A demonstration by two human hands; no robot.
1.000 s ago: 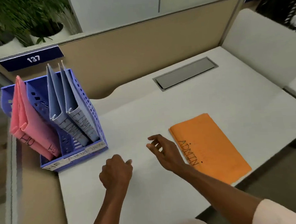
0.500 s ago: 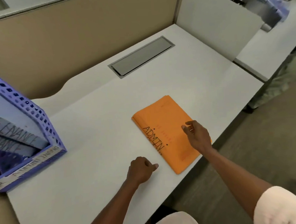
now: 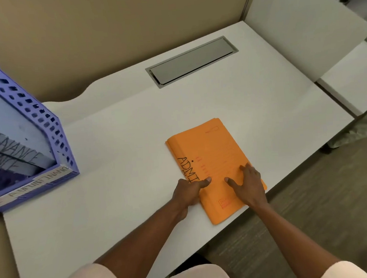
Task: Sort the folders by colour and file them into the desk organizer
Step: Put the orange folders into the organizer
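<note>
The orange folder lies flat on the white bench, close to the near edge. The left hand is at the folder's left side. Its thumb lies on top and its fingers curl at the edge, so its grip is clamped on the folder. The right hand rests on the folder's near right part, with fingers straight and spread, grip apart. Well apart to the folder's left stands the purple desk organizer, with blue folders marked FINANCE inside.
</note>
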